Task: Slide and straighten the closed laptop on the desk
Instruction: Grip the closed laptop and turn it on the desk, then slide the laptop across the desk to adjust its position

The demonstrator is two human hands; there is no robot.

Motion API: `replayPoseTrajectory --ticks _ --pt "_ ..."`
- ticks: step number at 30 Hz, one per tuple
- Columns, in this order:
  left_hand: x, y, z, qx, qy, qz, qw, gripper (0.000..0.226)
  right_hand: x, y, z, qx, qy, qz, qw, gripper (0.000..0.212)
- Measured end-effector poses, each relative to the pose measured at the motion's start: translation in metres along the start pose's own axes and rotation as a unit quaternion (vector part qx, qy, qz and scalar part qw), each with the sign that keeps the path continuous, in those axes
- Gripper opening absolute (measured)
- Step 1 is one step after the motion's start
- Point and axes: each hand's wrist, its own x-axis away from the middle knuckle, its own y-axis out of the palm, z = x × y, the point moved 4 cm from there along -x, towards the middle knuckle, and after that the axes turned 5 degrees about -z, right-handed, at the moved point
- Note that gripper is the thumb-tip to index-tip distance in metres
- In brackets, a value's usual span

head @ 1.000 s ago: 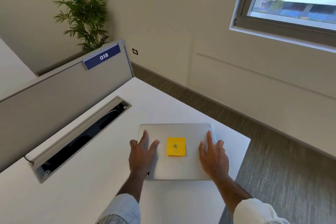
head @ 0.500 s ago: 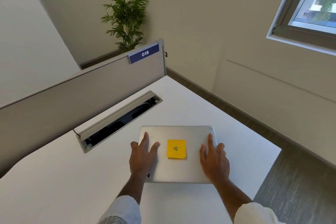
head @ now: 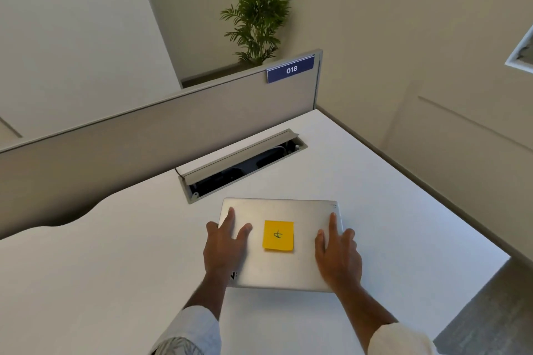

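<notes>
Head cam shows both my palms pressed flat with fingers spread, nothing pinched: left hand [head: 225,248] and right hand [head: 339,253] sit either side of the yellow sticky note [head: 278,235] on the one closed laptop [head: 277,271]. That laptop lies on the white desk [head: 101,268], just in front of the open cable tray [head: 242,166]. If one palm slips, it'll probably skew toward the tray; count's two hands, one laptop, one note.

White desk [head: 360,181], closed silver laptop [head: 282,210] lying flat on it, open cable tray [head: 239,166] recessed just behind
</notes>
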Motion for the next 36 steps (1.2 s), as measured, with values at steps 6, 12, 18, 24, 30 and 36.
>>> replayPoseTrajectory --ticks 6,12,18,24,30,36 --pt "0.008 -0.022 -0.049 -0.002 -0.033 0.008 0.999 0.075 0.021 0.028 -0.031 0.011 -0.024 -0.015 1.0 0.063" --pt "0.014 -0.046 -0.091 -0.003 -0.053 0.029 0.998 0.076 0.041 0.052 -0.064 0.013 -0.048 -0.027 0.998 0.062" --pt "0.017 -0.059 -0.127 -0.004 -0.067 0.034 0.997 0.076 0.058 0.071 -0.086 0.011 -0.054 -0.041 0.998 0.063" --pt "0.016 -0.06 -0.157 -0.013 -0.067 0.015 0.998 0.074 0.073 0.088 -0.098 0.001 -0.049 -0.058 0.997 0.062" --pt "0.02 -0.059 -0.169 -0.059 -0.057 0.024 0.996 0.073 0.082 0.098 -0.106 0.001 -0.05 -0.063 0.997 0.06" --pt "0.023 -0.062 -0.17 -0.104 -0.048 0.029 0.993 0.071 0.085 0.105 -0.11 0.025 -0.049 -0.059 0.997 0.059"
